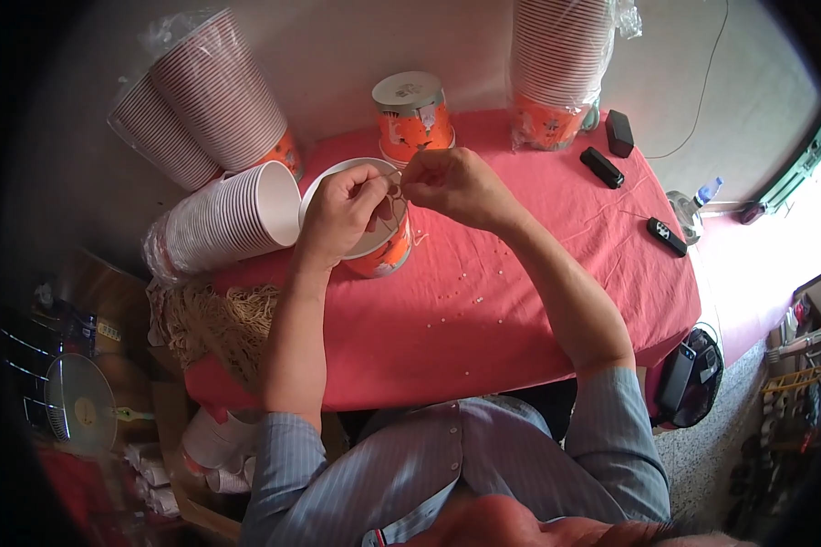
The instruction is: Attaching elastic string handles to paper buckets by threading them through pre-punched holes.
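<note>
Both my hands meet above an open paper bucket (380, 261), orange outside and white inside, near the back of the table. My left hand (345, 211) is closed in a pinch on a thin beige cord (395, 219), which hangs in a loop near the bucket's mouth. My right hand (456, 187) pinches the same cord just beside the left fingertips. The fingers hide part of the cord, and I cannot tell whether it is tied. A bundle of beige cords (223, 324) lies at the table's left edge.
On the red-clothed table (520, 301) stand an upturned orange bucket (412, 117) and a wrapped bucket stack (561, 68). More nested buckets (223, 214) lie at left. Small black devices (602, 168) sit at right, small white bits (465, 275) in the middle. A fan (82, 406) is at far left.
</note>
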A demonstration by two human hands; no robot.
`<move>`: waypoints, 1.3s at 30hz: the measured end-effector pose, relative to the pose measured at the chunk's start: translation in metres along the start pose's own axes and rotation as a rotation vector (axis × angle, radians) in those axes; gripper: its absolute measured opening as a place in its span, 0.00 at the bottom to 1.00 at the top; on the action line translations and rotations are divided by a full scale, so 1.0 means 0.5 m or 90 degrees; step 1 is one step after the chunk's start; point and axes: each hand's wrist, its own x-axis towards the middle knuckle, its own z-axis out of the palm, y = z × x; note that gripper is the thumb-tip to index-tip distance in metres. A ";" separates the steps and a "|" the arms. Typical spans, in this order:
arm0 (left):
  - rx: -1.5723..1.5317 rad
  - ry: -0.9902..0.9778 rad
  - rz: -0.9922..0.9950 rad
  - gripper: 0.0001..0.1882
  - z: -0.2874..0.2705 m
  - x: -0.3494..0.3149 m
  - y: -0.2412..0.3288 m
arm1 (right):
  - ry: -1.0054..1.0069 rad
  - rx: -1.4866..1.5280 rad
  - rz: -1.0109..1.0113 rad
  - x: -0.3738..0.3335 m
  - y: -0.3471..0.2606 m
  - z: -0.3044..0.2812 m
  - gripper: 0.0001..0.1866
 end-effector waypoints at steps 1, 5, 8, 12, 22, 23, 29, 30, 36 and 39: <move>0.000 0.001 0.001 0.13 0.003 0.001 -0.002 | -0.009 -0.002 0.006 0.000 0.001 -0.002 0.08; 0.036 0.021 0.013 0.13 -0.005 -0.001 -0.004 | 0.002 -0.042 -0.010 -0.005 -0.015 -0.003 0.07; 0.066 0.018 -0.007 0.12 -0.006 0.000 -0.004 | 0.034 -0.128 -0.045 -0.005 -0.011 -0.009 0.08; 0.083 -0.003 -0.009 0.12 -0.009 -0.001 -0.001 | 0.071 -0.183 -0.059 -0.007 -0.019 -0.008 0.09; 0.119 -0.025 -0.012 0.13 -0.009 0.002 -0.006 | 0.082 -0.218 -0.074 -0.006 -0.017 -0.011 0.09; 0.140 -0.033 -0.008 0.13 -0.010 0.002 -0.009 | 0.082 -0.218 -0.074 -0.006 -0.018 -0.011 0.09; 0.201 -0.044 0.033 0.13 -0.010 -0.002 -0.007 | 0.066 -0.253 -0.090 -0.007 -0.023 -0.014 0.09; 0.220 -0.046 0.058 0.12 -0.009 -0.004 -0.005 | 0.061 -0.254 -0.097 -0.007 -0.021 -0.013 0.09; 0.234 -0.091 0.109 0.11 -0.004 -0.010 0.010 | 0.021 -0.232 -0.142 -0.007 -0.014 -0.017 0.07; 0.250 -0.112 0.097 0.11 -0.010 -0.008 0.004 | -0.002 -0.194 -0.164 -0.006 -0.018 -0.016 0.07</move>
